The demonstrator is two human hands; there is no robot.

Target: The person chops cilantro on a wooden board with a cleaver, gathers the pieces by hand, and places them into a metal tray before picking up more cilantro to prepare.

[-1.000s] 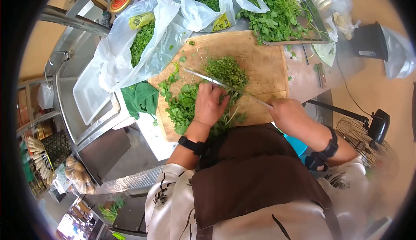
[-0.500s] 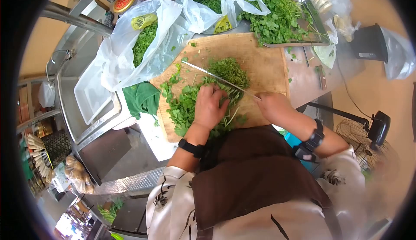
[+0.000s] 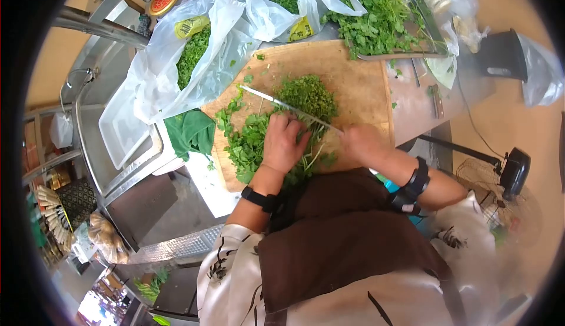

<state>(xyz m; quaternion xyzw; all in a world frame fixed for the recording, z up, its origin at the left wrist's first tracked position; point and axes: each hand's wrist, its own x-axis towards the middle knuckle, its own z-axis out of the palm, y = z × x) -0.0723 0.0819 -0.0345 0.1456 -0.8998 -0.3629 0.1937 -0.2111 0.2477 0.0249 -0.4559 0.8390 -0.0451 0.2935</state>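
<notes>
A knife (image 3: 288, 107) is gripped in the right hand (image 3: 364, 143), its blade held just beyond the left hand (image 3: 285, 142), whose bent fingers are clasped over leafy herbs (image 3: 246, 148) spread beside it on a board (image 3: 362, 81), a chopped heap (image 3: 307, 95) seen farther out.

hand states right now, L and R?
Left hand: closed, fingers curled over the leafy herbs, holding them by the blade.
Right hand: closed, holding the knife.
</notes>
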